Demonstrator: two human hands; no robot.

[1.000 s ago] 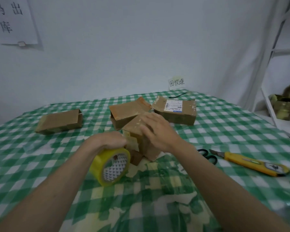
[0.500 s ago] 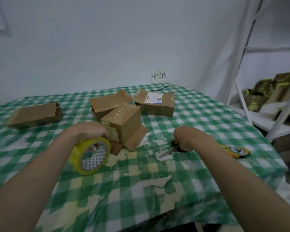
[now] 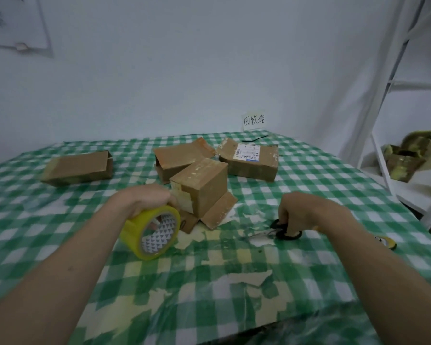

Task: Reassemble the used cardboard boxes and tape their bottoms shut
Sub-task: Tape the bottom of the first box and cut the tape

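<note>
Since 1 second ago the right hand [image 3: 300,211] left the box [image 3: 201,186] at 12 o'clock, apparently gripping scissors [image 3: 283,230]; left hand [image 3: 144,199] grasps the tape roll [image 3: 151,232], so cutting comes next.

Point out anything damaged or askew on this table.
The tablecloth is torn and patchy near the front edge, its green check peeled away. The box being taped sits tilted on its splayed bottom flaps. The boxes behind show scuffed, torn surfaces.
</note>
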